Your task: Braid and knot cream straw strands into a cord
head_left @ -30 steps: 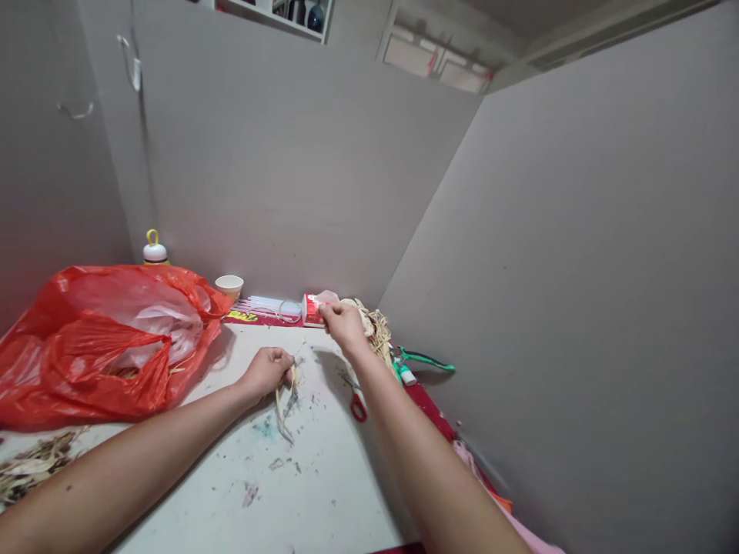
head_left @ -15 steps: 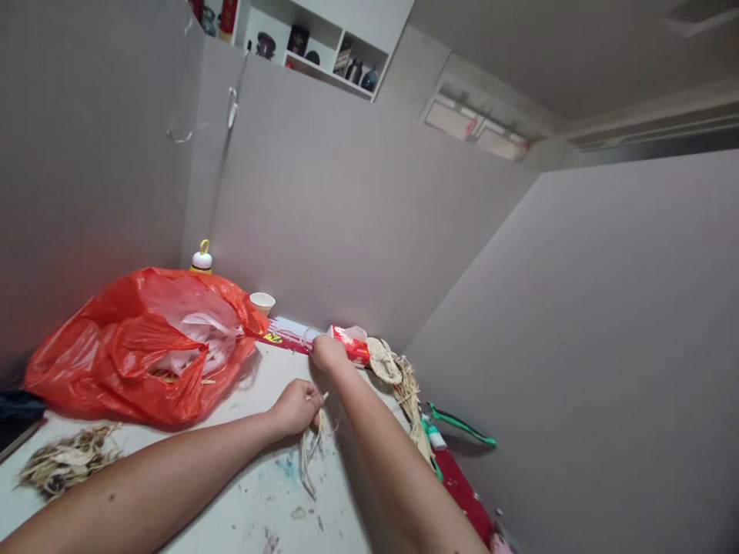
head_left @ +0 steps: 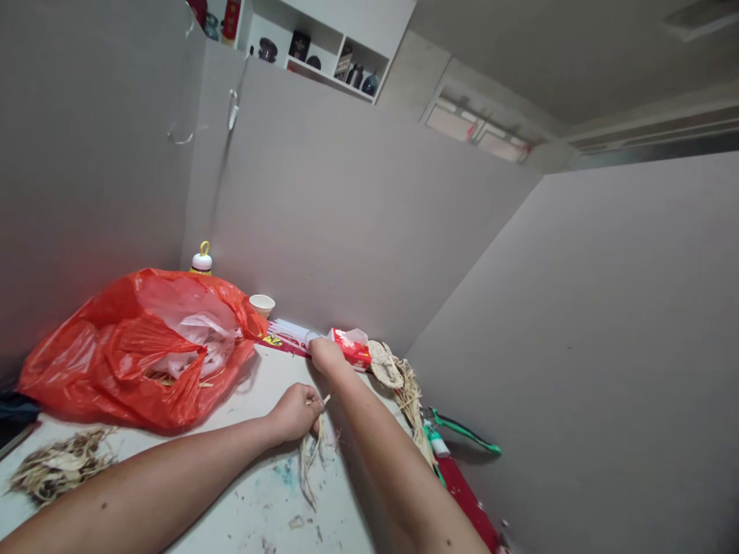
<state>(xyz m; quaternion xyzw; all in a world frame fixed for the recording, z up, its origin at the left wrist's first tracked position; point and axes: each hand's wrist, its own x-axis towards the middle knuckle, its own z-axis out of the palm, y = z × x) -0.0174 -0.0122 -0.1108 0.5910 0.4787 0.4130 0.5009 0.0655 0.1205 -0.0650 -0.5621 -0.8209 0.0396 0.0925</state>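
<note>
My left hand (head_left: 296,412) is closed in a pinch on a small bunch of dry straw strands (head_left: 310,469). Their loose ends hang down onto the white, stained tabletop (head_left: 242,500), and one short end pokes out above the fingers. Farther forward, my right hand (head_left: 326,357) reaches to the back of the table, beside a red tissue pack (head_left: 353,350) and some thin white sticks (head_left: 290,332). Its fingers are hidden behind the back of the hand, so what they touch does not show. A thin pale curved edge is visible just beyond it.
A big red plastic bag (head_left: 115,354) fills the left, with a straw pile (head_left: 61,465) before it. Behind are a paper cup (head_left: 262,304) and a bottle (head_left: 202,262). On the right lie a woven straw piece (head_left: 385,363), straw bundle (head_left: 411,408) and green-handled pliers (head_left: 465,431). Grey partitions surround the table.
My view has tilted very slightly. Both hands stay almost where they were, the left one still pinching the straw strands.
</note>
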